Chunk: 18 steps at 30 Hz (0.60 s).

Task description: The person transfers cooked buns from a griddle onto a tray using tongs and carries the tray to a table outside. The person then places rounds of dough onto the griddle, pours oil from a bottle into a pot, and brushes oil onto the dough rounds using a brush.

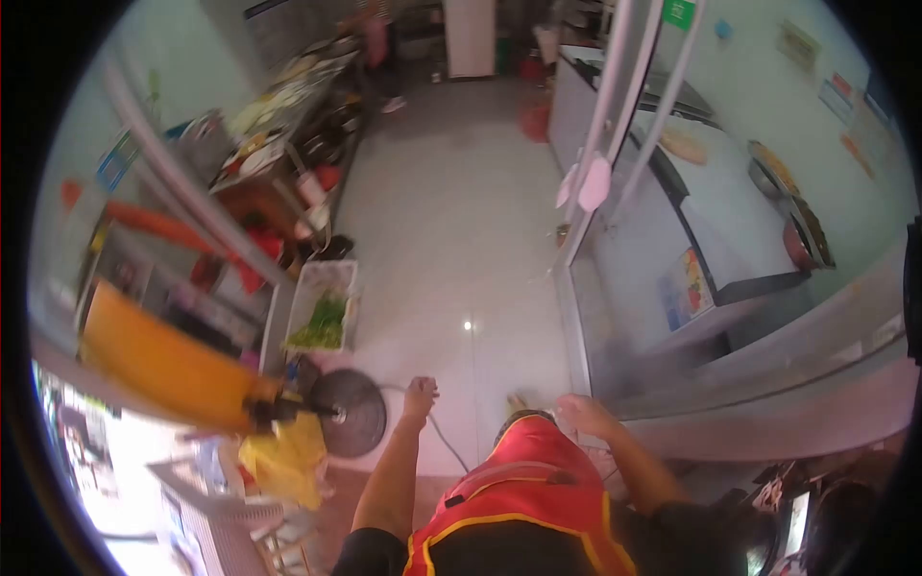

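My left hand (421, 396) is raised in front of me over the pale floor, its fingers curled in, with nothing visible in them. My right hand (584, 416) is near the edge of the glass door frame; it is smeared by motion and its fingers do not show clearly. Between my arms is the red apron (538, 470) with yellow trim that I wear. Left of my left hand, a dark round base (348, 413) stands on the floor, apart from the hand. A grey cord (444, 437) runs across the floor below that hand.
A white crate (352, 288) of green leafy vegetables (325, 322) sits left of the doorway. An orange panel (158, 360) juts in at left, above a yellow bag (286, 461). A counter (735, 211) with bowls stands behind glass at right. Another person (376, 43) stands far back.
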### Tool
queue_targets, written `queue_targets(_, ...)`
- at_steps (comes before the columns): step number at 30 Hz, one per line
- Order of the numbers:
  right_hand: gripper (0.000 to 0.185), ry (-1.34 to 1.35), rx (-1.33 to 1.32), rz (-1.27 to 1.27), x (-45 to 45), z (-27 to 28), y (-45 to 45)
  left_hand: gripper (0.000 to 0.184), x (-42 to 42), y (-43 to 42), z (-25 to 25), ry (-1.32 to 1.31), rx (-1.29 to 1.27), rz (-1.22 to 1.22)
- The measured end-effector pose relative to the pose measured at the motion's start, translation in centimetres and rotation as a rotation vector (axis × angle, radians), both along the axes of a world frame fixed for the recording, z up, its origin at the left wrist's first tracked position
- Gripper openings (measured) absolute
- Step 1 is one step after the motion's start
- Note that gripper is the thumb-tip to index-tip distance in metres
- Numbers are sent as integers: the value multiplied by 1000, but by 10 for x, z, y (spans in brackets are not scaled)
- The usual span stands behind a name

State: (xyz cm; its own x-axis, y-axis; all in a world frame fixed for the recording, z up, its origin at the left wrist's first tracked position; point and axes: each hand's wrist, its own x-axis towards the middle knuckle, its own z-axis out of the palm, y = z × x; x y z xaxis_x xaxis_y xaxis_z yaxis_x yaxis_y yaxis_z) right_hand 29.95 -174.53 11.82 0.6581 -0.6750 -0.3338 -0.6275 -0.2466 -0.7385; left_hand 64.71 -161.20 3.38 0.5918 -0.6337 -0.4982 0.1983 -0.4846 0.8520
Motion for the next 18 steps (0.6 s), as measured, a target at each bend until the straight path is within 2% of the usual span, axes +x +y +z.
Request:
queue_targets(2,34,-11,-19,-42,20,-22,-51,29,28,-84,25,12,-143,-58)
queue_targets(4,36,-11,35,-84,43,-42,-109,29,55,-134,25,-23,-168,-98)
queue_targets(5,36,22,-29,-47,58,-45,-138,29,74,-157,23,-46,-181,-107)
queue_targets(7,38,68,-170,32,111,-45,-206,28,128,-173,-29,-167,21,-203)
queue_targets(8,39,8,-130,-24,137,-45,-238,26,146,-171,-35,-63,130,-138)
queue_targets(9,40,-53,-77,-84,163,-45,-268,19,193,-150,-101,5,268,-182)
queue_targets(10,42,-115,-47,-145,194,-40,-298,19,221,-136,-128,-13,413,-218)
queue_targets(13,37,-254,45,-297,270,-12,-391,19,264,-123,-133,-190,769,-417)
queue_targets(14,38,-325,164,-380,291,4,-419,19,275,-131,-129,-229,845,-478)
queue_targets(16,40,-482,417,-553,331,36,-484,20,294,-165,-138,-271,899,-564)
queue_targets(18,48,-711,498,-653,361,33,-558,20,318,-209,-151,-325,918,-649)
